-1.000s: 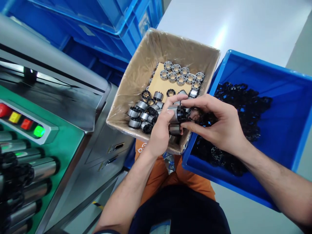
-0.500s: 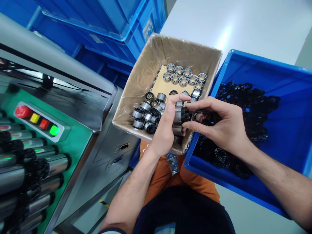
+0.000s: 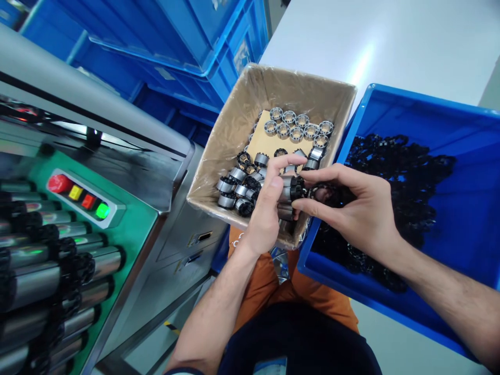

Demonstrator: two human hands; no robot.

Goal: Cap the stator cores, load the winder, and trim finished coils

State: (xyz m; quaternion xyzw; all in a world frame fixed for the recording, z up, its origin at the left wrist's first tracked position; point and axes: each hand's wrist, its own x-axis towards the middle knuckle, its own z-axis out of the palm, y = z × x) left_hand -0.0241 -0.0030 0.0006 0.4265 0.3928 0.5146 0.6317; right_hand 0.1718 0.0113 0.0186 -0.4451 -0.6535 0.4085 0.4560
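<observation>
My left hand (image 3: 264,213) is closed around a stack of silver metal cylinders (image 3: 286,195) held over the near corner of a plastic-lined cardboard box (image 3: 230,140). My right hand (image 3: 353,208) pinches a black plastic ring (image 3: 297,188) against the end of the top cylinder, with more black rings tucked in its palm. The box holds several loose silver and black cylinders (image 3: 238,185) near me and a neat row of silver rings (image 3: 297,126) on cardboard at the back. A blue bin (image 3: 461,172) on the right holds a heap of black plastic rings (image 3: 394,172).
On the left stands a green and grey machine (image 3: 128,229) with a panel of red, yellow and green buttons (image 3: 78,197) and rows of metal rods (image 3: 42,276) carrying black rings. Stacked blue crates (image 3: 187,41) fill the back left. My orange-clad lap (image 3: 273,291) is below the box.
Both hands stay together on the cylinder and black ring. The view has shifted, so the machine panel and rods show further right and more fully.
</observation>
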